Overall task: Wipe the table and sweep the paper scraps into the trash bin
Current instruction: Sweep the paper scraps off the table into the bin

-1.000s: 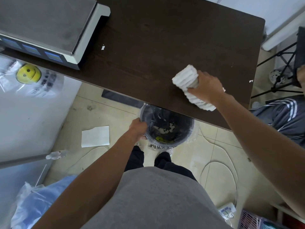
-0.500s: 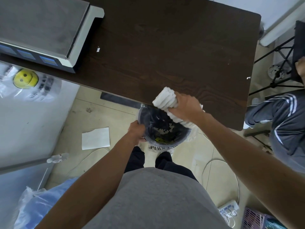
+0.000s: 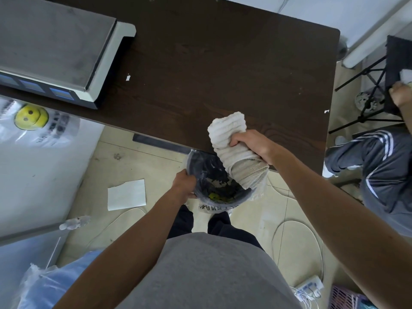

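Note:
A dark wooden table fills the top of the view. My right hand grips a white ribbed towel at the table's near edge, its lower end hanging over the trash bin. The round grey bin with a dark liner sits just below the table edge and holds several paper scraps. My left hand grips the bin's left rim. One small white paper scrap lies on the table beside the scale, and another at the right edge.
A steel-topped scale stands on the table's left. On the floor lie a white sheet, a plastic bottle, cables and a power strip. Another person's legs and a black stand are to the right.
My right hand dragged the towel from the middle right of the table to the near edge, then lifted it so it hangs over the bin. My left hand stayed on the bin rim.

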